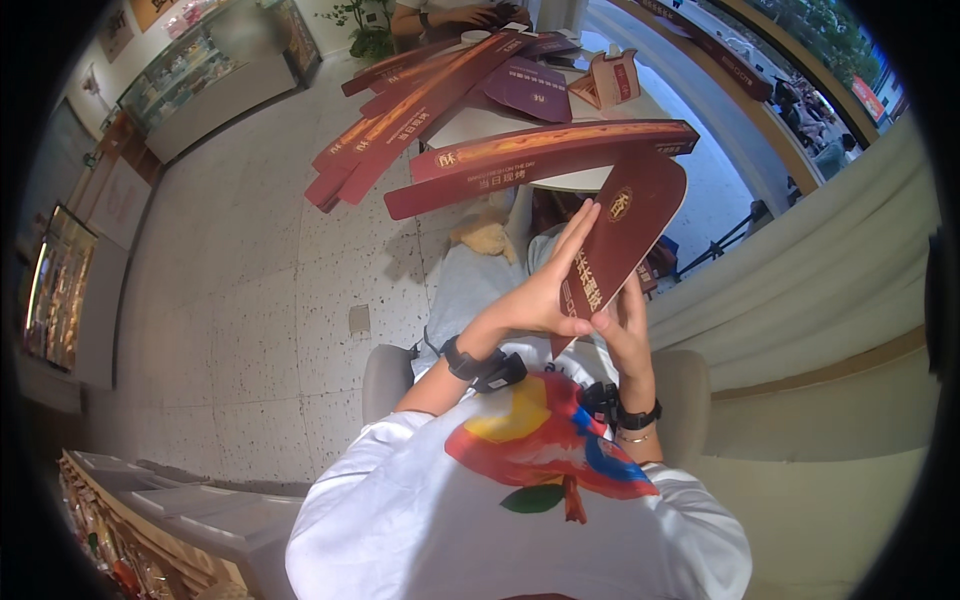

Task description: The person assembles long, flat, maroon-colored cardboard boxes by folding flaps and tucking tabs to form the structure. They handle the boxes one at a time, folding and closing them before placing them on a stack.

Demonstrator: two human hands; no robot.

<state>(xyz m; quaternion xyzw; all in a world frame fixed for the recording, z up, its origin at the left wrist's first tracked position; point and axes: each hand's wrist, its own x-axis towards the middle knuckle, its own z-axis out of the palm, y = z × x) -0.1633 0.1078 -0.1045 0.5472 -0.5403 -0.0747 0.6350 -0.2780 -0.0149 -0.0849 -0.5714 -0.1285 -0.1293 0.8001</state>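
Between my hands is a maroon cardboard piece (628, 215) with a rounded end and gold printing, tilted up and away from me. My left hand (545, 290) lies along its left side, fingers stretched against the face and thumb near the lower edge. On the opposite side my right hand (628, 325) grips the lower part, its fingers partly hidden behind the card. Just beyond it, a long maroon box (530, 172) with a food picture along its side lies across the near edge of the white table (645, 112).
Several long maroon cartons (415, 115) are heaped at the table's left, jutting past its edge. Behind are a purple card piece (535, 90) and a folded reddish-brown carton (610, 80). Another person's hands (475, 15) show at the far side. A pale curtain (800, 270) hangs at right.
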